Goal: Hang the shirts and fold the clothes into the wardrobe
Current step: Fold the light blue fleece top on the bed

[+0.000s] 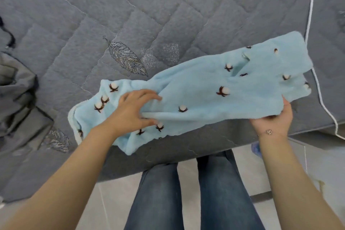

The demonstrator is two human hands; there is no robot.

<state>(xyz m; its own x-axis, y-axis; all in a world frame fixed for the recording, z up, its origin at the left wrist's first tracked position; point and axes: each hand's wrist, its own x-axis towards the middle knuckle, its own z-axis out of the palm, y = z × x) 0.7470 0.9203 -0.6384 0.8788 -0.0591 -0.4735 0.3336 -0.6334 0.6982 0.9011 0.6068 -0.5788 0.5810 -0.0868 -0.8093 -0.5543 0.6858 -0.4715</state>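
On the grey quilted bed (149, 15), your left hand (132, 110) pinches the blue garment (205, 95) — your right hand (274, 119) grips its near-right edge from beneath.

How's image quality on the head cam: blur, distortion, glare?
Head view: even, soft light, no glare; wide-angle bend curves the mattress piping; garment reasonably sharp, slight blur at the left hand fingers; right hand under the garment's edge; faint shadow beneath the cloth.
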